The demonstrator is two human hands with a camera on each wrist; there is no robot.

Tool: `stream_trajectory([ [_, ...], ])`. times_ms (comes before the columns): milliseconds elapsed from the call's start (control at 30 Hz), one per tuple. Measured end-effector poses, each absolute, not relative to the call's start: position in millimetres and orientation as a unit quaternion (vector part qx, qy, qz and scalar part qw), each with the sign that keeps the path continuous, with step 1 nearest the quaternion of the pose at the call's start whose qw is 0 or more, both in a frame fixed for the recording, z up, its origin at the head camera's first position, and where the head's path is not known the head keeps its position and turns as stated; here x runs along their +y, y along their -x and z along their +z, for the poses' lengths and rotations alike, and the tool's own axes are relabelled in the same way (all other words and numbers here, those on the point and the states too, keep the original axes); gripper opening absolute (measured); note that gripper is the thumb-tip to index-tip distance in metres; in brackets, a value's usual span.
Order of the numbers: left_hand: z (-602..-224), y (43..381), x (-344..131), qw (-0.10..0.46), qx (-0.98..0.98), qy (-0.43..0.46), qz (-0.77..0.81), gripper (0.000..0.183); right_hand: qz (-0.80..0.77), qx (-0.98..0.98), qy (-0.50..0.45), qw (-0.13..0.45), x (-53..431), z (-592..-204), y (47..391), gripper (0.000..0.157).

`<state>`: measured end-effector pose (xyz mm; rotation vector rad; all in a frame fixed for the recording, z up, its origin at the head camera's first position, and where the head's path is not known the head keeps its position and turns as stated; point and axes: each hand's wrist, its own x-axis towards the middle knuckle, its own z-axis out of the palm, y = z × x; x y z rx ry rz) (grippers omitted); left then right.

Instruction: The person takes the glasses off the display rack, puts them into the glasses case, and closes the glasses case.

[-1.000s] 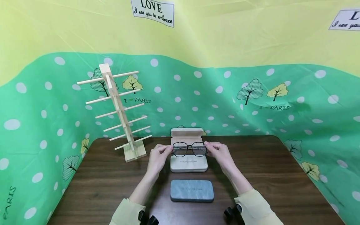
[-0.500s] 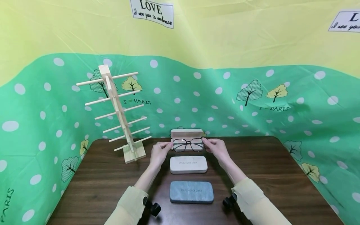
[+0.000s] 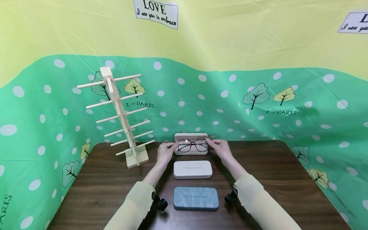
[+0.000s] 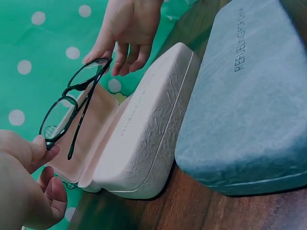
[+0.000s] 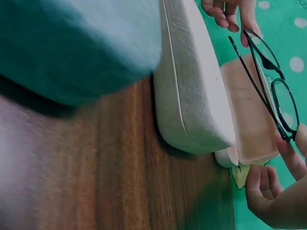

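A pair of black-framed eyeglasses [image 3: 193, 143] is held up between both hands, lenses towards me, with the temples folded across behind them. My left hand [image 3: 165, 153] pinches the frame's left end between thumb and finger. At the right end, my right hand [image 3: 220, 148] pinches it the same way. Behind and below the glasses stands an open glasses case [image 3: 191, 153], lid raised, with a pale pink lining [image 4: 93, 127]. Both wrist views show the glasses close to this case, overlapping its lining.
A closed white glasses case [image 3: 193, 169] lies in front of the open one, and a closed blue glasses case [image 3: 195, 198] lies nearer me. To the left stands a wooden rack [image 3: 123, 118] with several pegs. A patterned cloth [image 3: 230, 105] hangs behind the table [image 3: 276, 185].
Both hands have carried the glasses away from me, from over the closed white case to the open case at the back. The grip at both ends stays the same.
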<state>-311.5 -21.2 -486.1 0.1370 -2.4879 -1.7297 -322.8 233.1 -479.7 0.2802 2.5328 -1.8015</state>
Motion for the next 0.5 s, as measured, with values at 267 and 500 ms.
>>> stream_trajectory([
  [267,-490,325,-24,0.053,-0.833,-0.042,-0.549,0.023,-0.56,0.822,-0.087,0.052,234,-479,336,0.046],
  [500,-493,332,-26,0.037,-0.832,-0.054,-0.551,0.025,-0.549,0.828,-0.071,0.091,237,-483,346,0.045],
])
